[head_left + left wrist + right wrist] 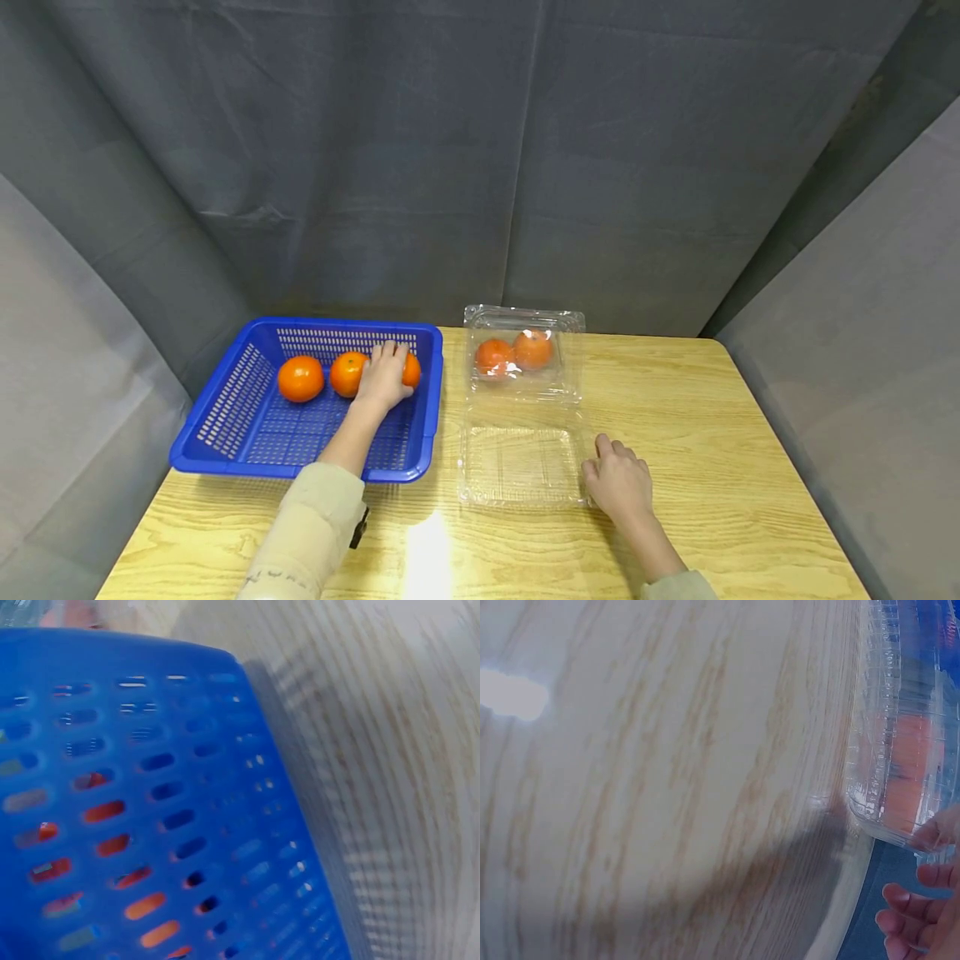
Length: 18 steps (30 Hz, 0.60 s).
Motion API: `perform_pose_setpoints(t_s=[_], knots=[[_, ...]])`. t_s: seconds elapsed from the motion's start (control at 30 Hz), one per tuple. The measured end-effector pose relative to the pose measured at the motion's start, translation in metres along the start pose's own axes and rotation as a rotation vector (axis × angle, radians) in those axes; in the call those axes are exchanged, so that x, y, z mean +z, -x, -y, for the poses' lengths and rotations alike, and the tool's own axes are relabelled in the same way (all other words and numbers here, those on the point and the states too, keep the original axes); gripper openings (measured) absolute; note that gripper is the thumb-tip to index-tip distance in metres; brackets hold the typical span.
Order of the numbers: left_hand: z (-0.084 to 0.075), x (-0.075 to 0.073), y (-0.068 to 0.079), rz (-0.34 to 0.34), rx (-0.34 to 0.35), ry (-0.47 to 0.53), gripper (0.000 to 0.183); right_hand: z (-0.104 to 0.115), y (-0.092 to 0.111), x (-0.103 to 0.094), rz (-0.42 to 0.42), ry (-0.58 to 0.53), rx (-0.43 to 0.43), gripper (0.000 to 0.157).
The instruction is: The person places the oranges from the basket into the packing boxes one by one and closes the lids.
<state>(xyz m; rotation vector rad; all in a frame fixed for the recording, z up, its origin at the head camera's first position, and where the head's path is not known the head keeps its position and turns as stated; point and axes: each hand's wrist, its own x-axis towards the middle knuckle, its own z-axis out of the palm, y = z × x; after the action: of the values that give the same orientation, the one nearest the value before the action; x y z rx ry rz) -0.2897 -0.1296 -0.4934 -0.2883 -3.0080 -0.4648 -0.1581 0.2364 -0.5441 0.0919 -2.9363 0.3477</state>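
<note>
Gripping an orange (412, 372) left of centre, inside the basket (337, 322), the left hand (384, 377) curls over the fruit, its forearm slanting up from the lower edge. Picking up appears in hand; the next move calls for clearing the rim. Lower right, the right hand (621, 481) touches the box (517, 503); whether it pinches cannot be told.

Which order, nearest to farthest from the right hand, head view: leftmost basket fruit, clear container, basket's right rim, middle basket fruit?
1. Clear container, just left of the right hand.
2. Basket's right rim, left of the container.
3. Middle fruit, inside the basket.
4. Leftmost fruit, left of that.
</note>
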Motion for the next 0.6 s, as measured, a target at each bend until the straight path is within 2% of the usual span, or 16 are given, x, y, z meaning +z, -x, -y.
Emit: perform_pose_setpoints(t_s=[0.27,0.6], knots=[[-0.012,-0.020,0.008,-0.079,-0.003,0.047,0.074,0.000,0.001,-0.001,-0.006,-0.007,-0.001,0.026],[-0.027,-0.032,0.017,-0.209,0.058,0.076,0.070,0.000,0.001,0.000,-0.014,-0.011,-0.004,0.026]])
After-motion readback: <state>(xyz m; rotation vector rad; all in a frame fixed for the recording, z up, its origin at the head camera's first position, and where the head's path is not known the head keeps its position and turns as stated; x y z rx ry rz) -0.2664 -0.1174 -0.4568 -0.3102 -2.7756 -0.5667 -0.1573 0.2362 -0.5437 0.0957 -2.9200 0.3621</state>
